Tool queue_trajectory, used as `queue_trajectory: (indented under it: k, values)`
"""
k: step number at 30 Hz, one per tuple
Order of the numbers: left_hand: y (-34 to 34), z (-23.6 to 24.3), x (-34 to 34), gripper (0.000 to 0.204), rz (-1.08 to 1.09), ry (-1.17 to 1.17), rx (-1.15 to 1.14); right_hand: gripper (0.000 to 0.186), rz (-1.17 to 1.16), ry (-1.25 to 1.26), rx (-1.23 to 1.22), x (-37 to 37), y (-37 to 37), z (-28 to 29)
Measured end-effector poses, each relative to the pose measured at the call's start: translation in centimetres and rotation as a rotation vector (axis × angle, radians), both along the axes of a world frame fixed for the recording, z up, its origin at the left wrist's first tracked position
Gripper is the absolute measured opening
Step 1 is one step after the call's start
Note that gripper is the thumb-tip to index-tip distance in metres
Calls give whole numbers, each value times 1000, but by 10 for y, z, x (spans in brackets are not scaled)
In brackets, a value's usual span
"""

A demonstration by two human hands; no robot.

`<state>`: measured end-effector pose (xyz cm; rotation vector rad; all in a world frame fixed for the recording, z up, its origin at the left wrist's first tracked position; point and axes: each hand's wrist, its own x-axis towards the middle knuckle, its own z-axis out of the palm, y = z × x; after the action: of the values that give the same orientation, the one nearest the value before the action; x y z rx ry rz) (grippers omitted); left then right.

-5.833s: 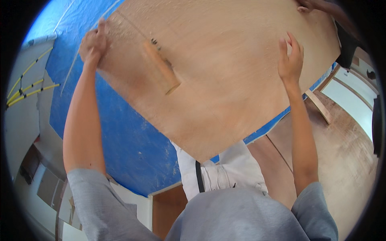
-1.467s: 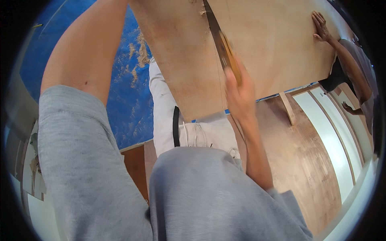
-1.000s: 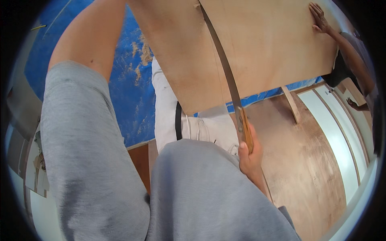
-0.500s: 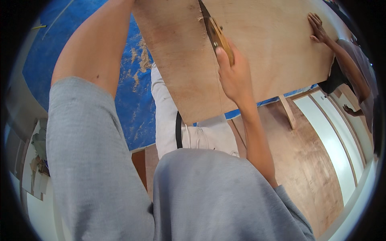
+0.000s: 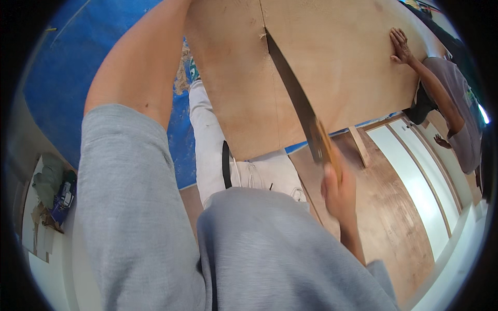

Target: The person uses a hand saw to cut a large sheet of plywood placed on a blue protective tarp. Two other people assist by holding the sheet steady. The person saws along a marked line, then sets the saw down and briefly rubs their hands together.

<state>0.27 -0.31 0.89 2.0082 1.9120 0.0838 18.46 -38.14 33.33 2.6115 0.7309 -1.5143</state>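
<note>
My right hand [image 5: 338,189] is closed round the wooden handle of a handsaw [image 5: 296,93]. The long dark blade slants up and to the left, its tip in a cut in a large plywood sheet [image 5: 342,62]. A thin dark line runs along the sheet from the cut toward its near edge. My left arm reaches up along the sheet's left side, and its hand lies beyond the top of the picture. At the right, a co-worker's hand [image 5: 400,46] rests flat on the sheet.
A blue tarp [image 5: 57,83] with sawdust [image 5: 182,70] covers the floor at left. Below the sheet at right lie a brown wooden board [image 5: 384,192] and white panels [image 5: 410,176]. A wooden batten [image 5: 359,146] stands near them. Bags [image 5: 49,181] sit at far left.
My right hand has drawn the saw back toward me and to the right, so much more of the blade shows. The co-worker's hand still rests on the sheet.
</note>
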Motion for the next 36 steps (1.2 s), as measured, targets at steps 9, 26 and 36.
queue_trajectory:
  k: [9,26,36]
  values:
    - [-4,5,1,73,70,-96,-50,49,16,128,244,-6,91,-153]
    - [-3,-26,0,58,31,-159,124,43,14,119,356,-17,98,-145]
    - [-2,3,-3,66,11,-54,50,49,-109,131,194,-23,-9,-34]
